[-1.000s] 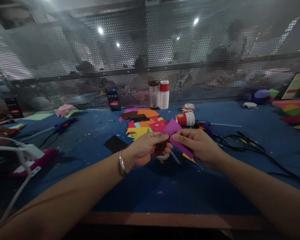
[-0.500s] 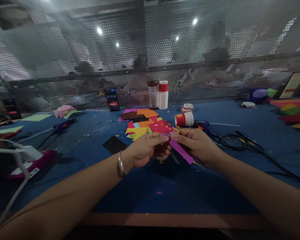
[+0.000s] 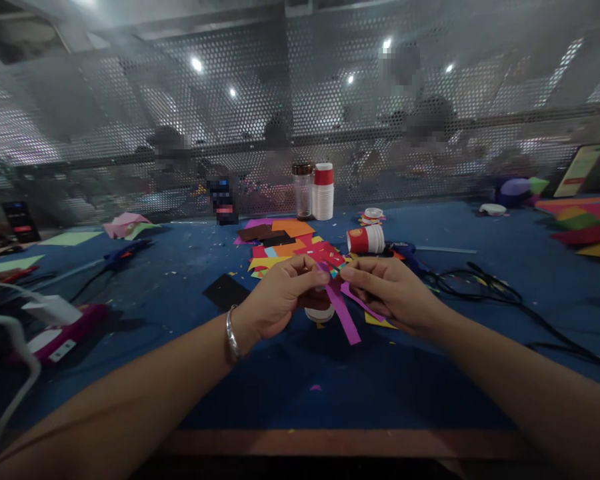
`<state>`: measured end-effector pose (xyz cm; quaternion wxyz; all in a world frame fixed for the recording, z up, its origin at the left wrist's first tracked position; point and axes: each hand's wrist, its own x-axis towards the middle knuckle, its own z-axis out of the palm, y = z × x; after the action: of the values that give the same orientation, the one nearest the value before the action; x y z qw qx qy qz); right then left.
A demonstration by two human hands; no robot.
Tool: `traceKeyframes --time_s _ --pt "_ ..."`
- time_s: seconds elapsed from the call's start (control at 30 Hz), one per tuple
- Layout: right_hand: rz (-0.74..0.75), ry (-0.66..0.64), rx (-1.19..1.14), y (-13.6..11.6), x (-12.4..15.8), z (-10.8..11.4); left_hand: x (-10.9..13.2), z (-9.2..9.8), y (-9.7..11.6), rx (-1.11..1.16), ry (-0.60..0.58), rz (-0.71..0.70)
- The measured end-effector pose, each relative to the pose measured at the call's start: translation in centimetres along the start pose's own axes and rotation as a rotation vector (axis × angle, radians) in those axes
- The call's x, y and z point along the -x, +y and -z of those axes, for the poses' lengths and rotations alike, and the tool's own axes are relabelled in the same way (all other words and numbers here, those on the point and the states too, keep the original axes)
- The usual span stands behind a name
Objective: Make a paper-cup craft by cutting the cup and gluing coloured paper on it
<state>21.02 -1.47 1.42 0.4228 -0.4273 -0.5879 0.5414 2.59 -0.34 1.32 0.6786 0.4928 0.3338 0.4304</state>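
My left hand (image 3: 295, 288), a silver bangle at its wrist, pinches a magenta paper strip (image 3: 346, 319) near its upper end, so the strip slants down to the right. Close beside it, my right hand (image 3: 393, 288) is closed, thumb against forefinger; anything between those fingertips is too small to make out. A second magenta paper piece (image 3: 363, 303) shows under the right hand, whether held or lying there I cannot tell. Below the hands, a white round cup (image 3: 320, 313) is partly hidden. Yellow paper (image 3: 381, 322) lies beneath the right hand.
Coloured paper sheets (image 3: 293, 230) are piled behind the hands, near tipped red-and-white paper cups (image 3: 365, 239). A jar (image 3: 303, 193) and a cup stack (image 3: 323, 193) stand farther back. Glue guns (image 3: 125, 255) with cables and a power strip (image 3: 70, 337) occupy the sides.
The magenta strip now hangs from my left hand, its lower end swung left and down. My right fingertips have drawn slightly apart from my left ones. A second magenta piece has come into sight.
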Motion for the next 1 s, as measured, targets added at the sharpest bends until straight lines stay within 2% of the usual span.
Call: traceKeyframes --time_s 0.23,1.0 --pt "0.005 -0.019 -0.002 -0.46 0.29 -0.15 0.18 -0.40 -0.09 -0.002 -0.021 0.022" --pt "0.012 -0.049 0.004 -0.44 0.33 0.04 -0.05 0.01 -0.25 0.051 -0.096 0.069"
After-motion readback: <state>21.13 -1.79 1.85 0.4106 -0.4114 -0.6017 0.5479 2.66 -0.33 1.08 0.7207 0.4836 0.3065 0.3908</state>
